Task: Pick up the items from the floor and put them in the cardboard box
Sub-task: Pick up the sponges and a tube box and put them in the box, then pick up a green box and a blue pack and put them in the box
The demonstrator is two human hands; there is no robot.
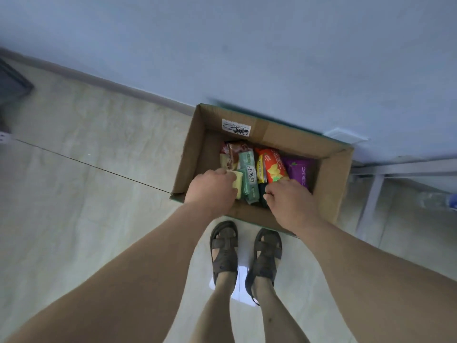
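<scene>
On pale tile floor (86, 169), cardboard box (333, 174) against blue wall (247, 45).

A pale tiled floor (86, 181) (one dark grout line crosses it) carries an open cardboard box (331, 179) at about one o'clock, against the wall. Two sandalled feet (244, 253) stand at six o'clock, just beside the box. A dark object (12, 87) sits at ten o'clock.

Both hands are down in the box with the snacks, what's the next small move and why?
Probably let go and lift out. The left hand holds a yellow packet and the right hand a dark packet, both already low inside the cardboard box among other packets.
</scene>
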